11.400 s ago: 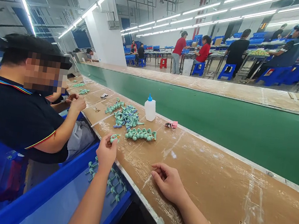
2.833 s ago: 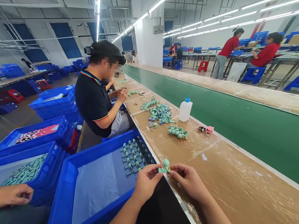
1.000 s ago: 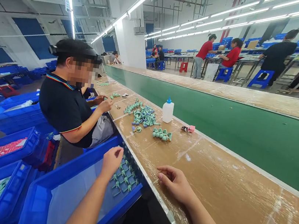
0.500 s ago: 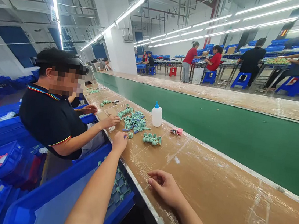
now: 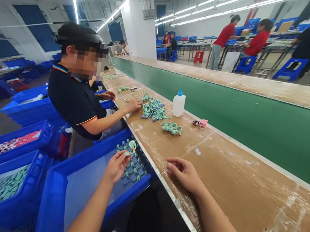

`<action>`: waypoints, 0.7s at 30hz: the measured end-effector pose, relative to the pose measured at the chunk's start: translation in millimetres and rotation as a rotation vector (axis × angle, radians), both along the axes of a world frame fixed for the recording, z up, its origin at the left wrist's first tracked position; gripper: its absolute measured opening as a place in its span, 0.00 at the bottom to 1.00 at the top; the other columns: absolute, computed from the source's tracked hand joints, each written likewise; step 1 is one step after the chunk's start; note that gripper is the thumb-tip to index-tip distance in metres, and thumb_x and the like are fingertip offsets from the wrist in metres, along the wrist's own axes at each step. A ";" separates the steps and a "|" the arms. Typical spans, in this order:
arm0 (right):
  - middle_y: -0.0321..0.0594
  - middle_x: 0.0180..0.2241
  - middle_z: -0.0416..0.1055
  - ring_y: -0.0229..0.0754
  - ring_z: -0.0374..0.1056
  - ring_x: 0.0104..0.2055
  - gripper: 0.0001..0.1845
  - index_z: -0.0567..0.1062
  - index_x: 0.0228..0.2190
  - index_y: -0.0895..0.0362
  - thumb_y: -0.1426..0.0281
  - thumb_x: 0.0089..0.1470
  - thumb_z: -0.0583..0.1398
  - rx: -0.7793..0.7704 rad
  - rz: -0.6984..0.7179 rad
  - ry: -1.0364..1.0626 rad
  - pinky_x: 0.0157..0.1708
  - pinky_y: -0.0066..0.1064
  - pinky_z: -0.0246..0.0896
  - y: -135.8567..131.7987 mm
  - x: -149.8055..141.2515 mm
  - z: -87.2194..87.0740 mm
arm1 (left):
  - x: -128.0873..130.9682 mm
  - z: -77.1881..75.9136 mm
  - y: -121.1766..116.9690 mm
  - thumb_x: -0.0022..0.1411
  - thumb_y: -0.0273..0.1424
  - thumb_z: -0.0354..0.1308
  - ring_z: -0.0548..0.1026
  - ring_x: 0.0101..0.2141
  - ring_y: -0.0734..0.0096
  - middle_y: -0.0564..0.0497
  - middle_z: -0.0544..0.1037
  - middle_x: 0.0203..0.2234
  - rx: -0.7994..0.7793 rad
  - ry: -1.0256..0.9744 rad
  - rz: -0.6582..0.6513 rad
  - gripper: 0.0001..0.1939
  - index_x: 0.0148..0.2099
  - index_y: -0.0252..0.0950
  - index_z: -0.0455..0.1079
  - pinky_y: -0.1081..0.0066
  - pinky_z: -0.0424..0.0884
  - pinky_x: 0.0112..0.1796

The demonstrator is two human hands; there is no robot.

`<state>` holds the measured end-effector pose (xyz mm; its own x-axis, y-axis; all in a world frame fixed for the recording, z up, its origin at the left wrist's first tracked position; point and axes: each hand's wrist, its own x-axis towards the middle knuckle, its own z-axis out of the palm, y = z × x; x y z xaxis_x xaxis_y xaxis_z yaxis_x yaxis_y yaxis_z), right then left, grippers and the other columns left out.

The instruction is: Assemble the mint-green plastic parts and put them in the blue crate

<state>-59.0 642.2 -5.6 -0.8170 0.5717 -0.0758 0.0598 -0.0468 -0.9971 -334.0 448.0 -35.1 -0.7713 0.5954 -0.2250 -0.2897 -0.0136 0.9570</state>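
My left hand (image 5: 117, 166) is closed in a pinch on a small green figure piece (image 5: 132, 145) with a round top and a bit of orange. It holds the piece above the blue tray (image 5: 56, 194), over rows of similar green pieces (image 5: 136, 169). On the brown worktable (image 5: 229, 184), my right hand (image 5: 183, 174) rests on its side near the edge, fingers loosely curled and apart, nothing seen in it. Beyond it are a row of green pieces (image 5: 172, 128) and a heap of green and purple parts (image 5: 155, 109).
A white bottle with a blue cap (image 5: 178, 104) stands near a pink and black piece (image 5: 200, 123). At left a co-worker (image 5: 74, 93) sits reaching toward the heap. Blue bins (image 5: 3, 187) of parts stand lower left. A green conveyor belt (image 5: 230, 111) runs behind the table.
My left hand has moved from the table beside the heap down to over the blue tray, carrying the green figure piece. My right hand keeps its place on the table. The view has shifted left.
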 end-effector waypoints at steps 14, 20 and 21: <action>0.49 0.39 0.79 0.42 0.74 0.36 0.43 0.77 0.52 0.60 0.38 0.50 0.67 0.075 -0.041 -0.175 0.39 0.33 0.73 -1.8 2.0 -6.9 | -17.0 -114.4 -111.5 0.41 0.41 0.78 0.76 0.31 0.67 0.54 0.81 0.25 -0.530 0.098 -0.272 0.19 0.31 0.40 0.74 0.67 0.71 0.40; 0.50 0.41 0.80 0.43 0.75 0.37 0.43 0.77 0.53 0.60 0.38 0.52 0.66 0.154 -0.051 -0.260 0.40 0.32 0.72 -1.2 4.0 -5.1 | -17.4 -140.5 -102.1 0.54 0.34 0.72 0.75 0.33 0.70 0.55 0.77 0.27 -0.737 0.200 -0.449 0.13 0.37 0.32 0.74 0.67 0.74 0.42; 0.50 0.41 0.80 0.43 0.75 0.37 0.43 0.77 0.53 0.60 0.38 0.52 0.65 0.155 -0.052 -0.264 0.39 0.32 0.72 -1.2 4.0 -5.2 | -16.4 -142.0 -100.6 0.56 0.34 0.71 0.75 0.34 0.70 0.55 0.77 0.28 -0.760 0.216 -0.466 0.13 0.38 0.32 0.75 0.66 0.74 0.43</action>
